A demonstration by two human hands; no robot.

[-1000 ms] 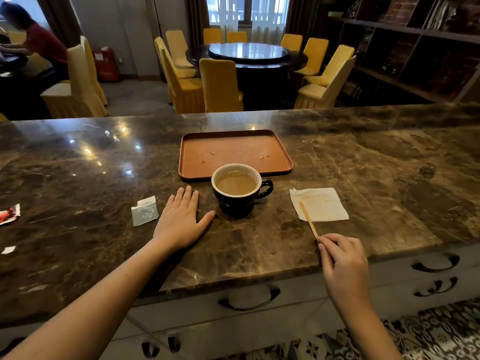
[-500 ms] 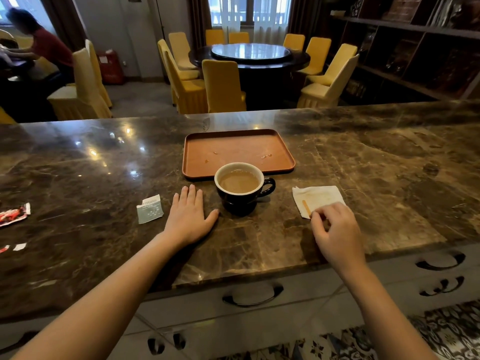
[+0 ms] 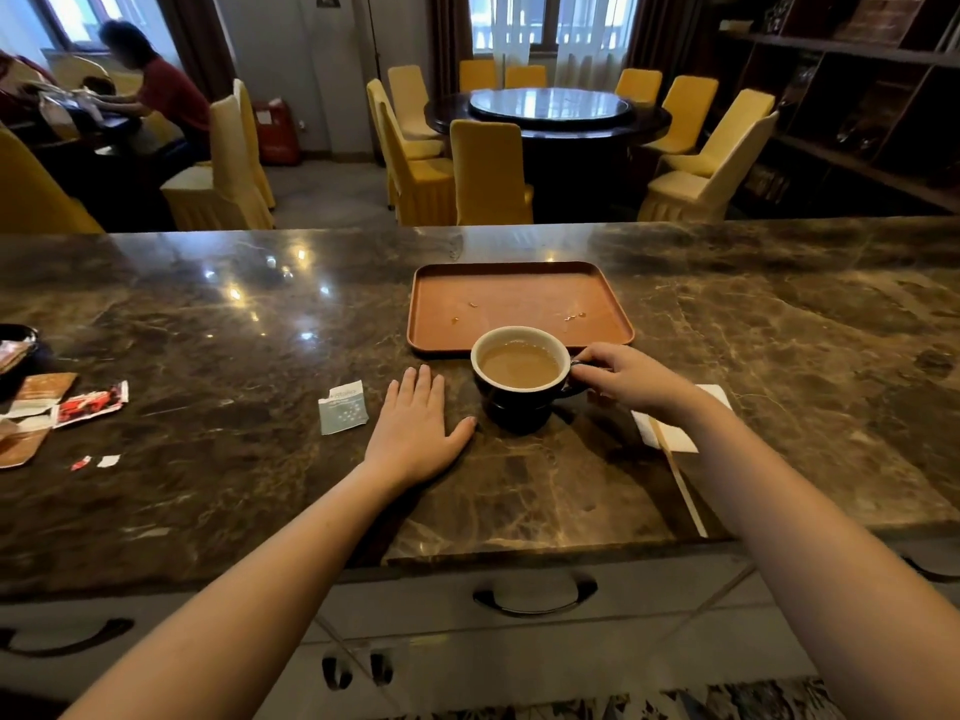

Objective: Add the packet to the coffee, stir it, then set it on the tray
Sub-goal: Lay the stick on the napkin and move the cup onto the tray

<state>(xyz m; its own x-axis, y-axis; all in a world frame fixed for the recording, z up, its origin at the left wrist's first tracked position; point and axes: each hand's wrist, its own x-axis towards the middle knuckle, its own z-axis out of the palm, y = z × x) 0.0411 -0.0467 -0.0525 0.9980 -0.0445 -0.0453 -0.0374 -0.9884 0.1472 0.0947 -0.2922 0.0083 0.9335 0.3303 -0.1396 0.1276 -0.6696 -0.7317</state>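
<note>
The polished brown marble counter (image 3: pixel 779 356) runs wide in front of me, glossy with lamp reflections, yellow-covered chairs (image 3: pixel 488 174) beyond it. A second ago my right hand (image 3: pixel 631 379) was down at the wooden stir stick (image 3: pixel 678 478); now the stick lies let go, one end on the white napkin (image 3: pixel 675 439), the other reaching the counter's near edge — and my fingers are closed on the handle of the cup (image 3: pixel 519 402). The cup has not moved: it stands on the marble just in front of the tray (image 3: pixel 519 304), touching nothing but my hand. It is round, dark-glazed outside, cream inside, filled near the rim with pale milky coffee (image 3: pixel 519 363). The tray is a flat, rounded rectangle, matte rust-orange, holding only a few small specks. My left hand (image 3: pixel 415 428) stays flat on the stone, fingers spread, gripping nothing, just left of the cup. The torn pale-blue packet (image 3: pixel 343 407) lies beside that hand — crumpled, apart from it. More wrappers (image 3: pixel 88 402) lie at far left.
</note>
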